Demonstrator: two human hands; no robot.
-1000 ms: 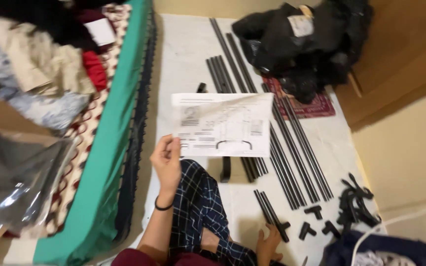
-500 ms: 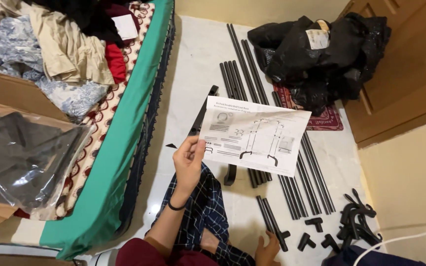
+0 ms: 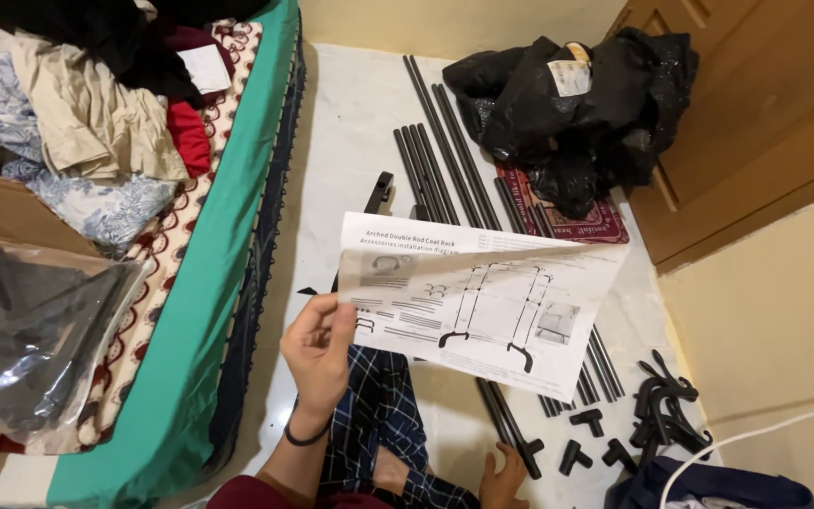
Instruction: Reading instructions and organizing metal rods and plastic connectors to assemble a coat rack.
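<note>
An instruction sheet [image 3: 482, 302] is held up over the floor [image 3: 350, 132], pinched at its lower left corner by the left hand [image 3: 317, 353], whose fingers are closed on the paper edge. The sheet extends rightward from that hand, its long axis running left to right, slightly downward. The right hand [image 3: 504, 479] is seen low in the view, fingers spread and holding nothing, just beside the near end of a black tube [image 3: 511, 434]; it is the nearer hand to the tubes. A row of long black tubes [image 3: 440, 155] lies lengthwise on the floor beyond the sheet. Black connectors [image 3: 666, 405] are heaped to the right. A black bag [image 3: 577, 104] rests at the far end; its contents cannot be seen. A bed [image 3: 228, 217] carrying clothes lies to the left.
</note>
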